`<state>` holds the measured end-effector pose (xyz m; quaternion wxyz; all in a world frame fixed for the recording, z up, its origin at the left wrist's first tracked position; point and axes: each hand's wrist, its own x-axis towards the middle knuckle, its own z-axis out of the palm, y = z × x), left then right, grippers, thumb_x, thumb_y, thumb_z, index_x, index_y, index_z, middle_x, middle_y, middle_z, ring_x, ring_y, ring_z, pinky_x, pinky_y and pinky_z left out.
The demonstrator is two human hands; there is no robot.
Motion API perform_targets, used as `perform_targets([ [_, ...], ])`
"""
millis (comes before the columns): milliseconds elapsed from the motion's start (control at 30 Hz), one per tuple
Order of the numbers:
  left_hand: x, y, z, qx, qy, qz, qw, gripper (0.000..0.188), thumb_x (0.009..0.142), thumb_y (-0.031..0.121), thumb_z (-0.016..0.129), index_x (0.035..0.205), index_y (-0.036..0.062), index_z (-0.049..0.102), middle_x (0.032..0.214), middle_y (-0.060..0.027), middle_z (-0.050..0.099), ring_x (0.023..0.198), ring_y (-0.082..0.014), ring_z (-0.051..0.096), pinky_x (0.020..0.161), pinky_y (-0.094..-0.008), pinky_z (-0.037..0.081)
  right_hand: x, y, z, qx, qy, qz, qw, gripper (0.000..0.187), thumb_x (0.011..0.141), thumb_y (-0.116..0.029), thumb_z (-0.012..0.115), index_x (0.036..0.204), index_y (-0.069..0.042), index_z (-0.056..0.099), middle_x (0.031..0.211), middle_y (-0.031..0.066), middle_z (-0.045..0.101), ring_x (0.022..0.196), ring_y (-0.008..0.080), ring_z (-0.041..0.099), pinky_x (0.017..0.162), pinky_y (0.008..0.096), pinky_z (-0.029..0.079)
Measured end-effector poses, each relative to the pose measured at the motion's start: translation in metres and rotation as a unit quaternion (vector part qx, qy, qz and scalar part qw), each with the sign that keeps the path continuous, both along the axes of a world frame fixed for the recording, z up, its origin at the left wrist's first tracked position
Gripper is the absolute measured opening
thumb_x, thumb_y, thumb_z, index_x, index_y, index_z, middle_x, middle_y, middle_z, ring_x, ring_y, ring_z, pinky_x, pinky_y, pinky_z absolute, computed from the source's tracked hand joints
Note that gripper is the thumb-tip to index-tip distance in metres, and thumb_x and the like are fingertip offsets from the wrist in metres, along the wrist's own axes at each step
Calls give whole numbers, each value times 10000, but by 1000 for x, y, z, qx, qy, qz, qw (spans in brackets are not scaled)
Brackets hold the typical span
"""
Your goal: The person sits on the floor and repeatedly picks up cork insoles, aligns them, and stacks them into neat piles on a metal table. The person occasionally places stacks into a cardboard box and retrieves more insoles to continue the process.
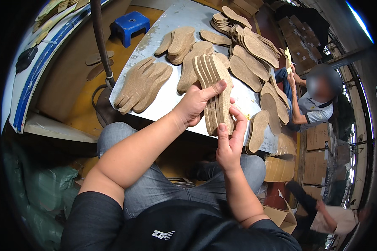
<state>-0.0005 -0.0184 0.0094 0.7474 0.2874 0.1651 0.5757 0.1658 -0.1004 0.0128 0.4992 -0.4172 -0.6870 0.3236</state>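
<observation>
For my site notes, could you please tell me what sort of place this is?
Probably a footwear workshop: speckled brown insoles lie piled on a pale table, and cardboard boxes stand stacked to the right.

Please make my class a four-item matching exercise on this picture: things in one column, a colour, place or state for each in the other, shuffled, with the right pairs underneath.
Things
1. Stool
2. Insole stack
3. Table
4. Wearer's shirt

Descriptions
A. Under several insole piles
B. Black
C. Blue
D. Held in the left hand

Pairs
1-C, 2-D, 3-A, 4-B
</observation>
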Motion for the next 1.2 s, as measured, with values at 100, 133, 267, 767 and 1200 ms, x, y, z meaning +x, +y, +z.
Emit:
perform_targets([
  [100, 0, 0, -1, -3, 1, -5, 1000, 600, 1113, 401, 744, 1477, -59, 617, 1338, -177, 752, 1145, -271, 799, 914, -472, 731, -1, -3, 4, -47, 37, 2, 998, 590, 1121, -215, 699, 1581, 12, 408, 1590, 203, 490, 1483, 285, 487, 1296, 452, 341],
  [133, 1, -1, -1, -4, 1, -4, 1000, 597, 1115, 401, 742, 1476, -59, 620, 1334, -174, 753, 1140, -268, 799, 917, -465, 730, -2, -3, 4, -56, 55, 1, 997, 608, 1114, -213, 710, 1585, 10, 396, 1590, 199, 487, 1478, 280, 491, 1297, 449, 338],
  [267, 0, 1, -7, -9, -10, -60, 998, 580, 1131, 397, 721, 1472, -61, 622, 1328, -164, 756, 1124, -258, 796, 939, -439, 715, -4, -7, 9, -187, 163, -35, 968, 590, 1162, -312, 625, 1606, -27, 363, 1640, 148, 489, 1421, 271, 581, 1190, 487, 499],
  [767, 14, -8, -6, 15, 138, 1, 990, 769, 1110, 523, 713, 1625, -7, 500, 1556, -145, 642, 1432, -267, 620, 1191, -481, 496, 36, 19, 29, -370, 391, 84, 838, 454, 1075, -97, 739, 1480, 45, 588, 1348, 140, 750, 1189, 204, 753, 1051, 357, 615],
  [1200, 12, -3, -22, -117, -28, 54, 991, 476, 1117, 416, 751, 1391, 35, 671, 1322, -139, 763, 1232, -239, 740, 1086, -426, 606, -9, 36, 6, 173, -242, -121, 947, 667, 729, -23, 868, 1345, -43, 613, 1130, 183, 609, 1005, 423, 606, 895, 508, 484],
])
